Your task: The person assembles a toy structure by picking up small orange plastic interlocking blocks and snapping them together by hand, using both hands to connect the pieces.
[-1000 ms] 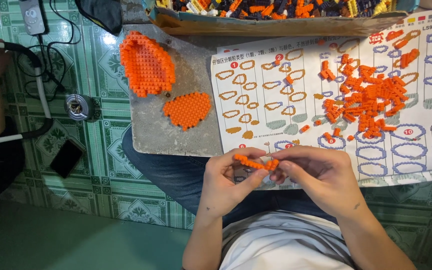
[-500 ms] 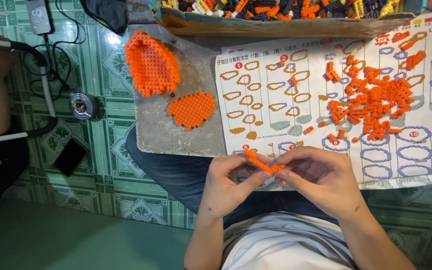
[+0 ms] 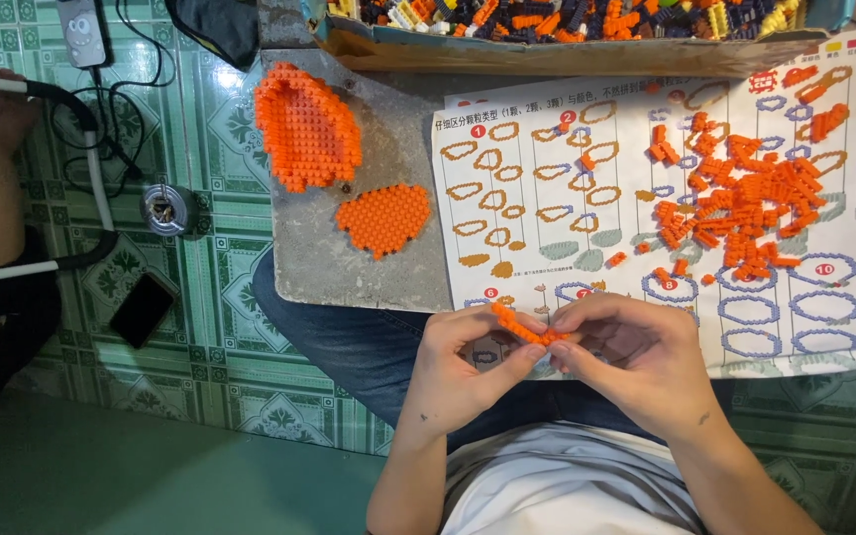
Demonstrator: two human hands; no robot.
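A short strip of joined orange micro bricks is pinched between the left hand and the right hand, both closed on it at the fingertips. The strip lies slanted between the two thumbs, its higher end over the left hand. Just beyond the right hand, a pile of loose orange bricks is spread on a printed instruction sheet. Beyond the left hand, a small assembled orange panel and a larger one are laid on a grey slab. Far left of the left hand, a dark phone rests on the green tiled floor.
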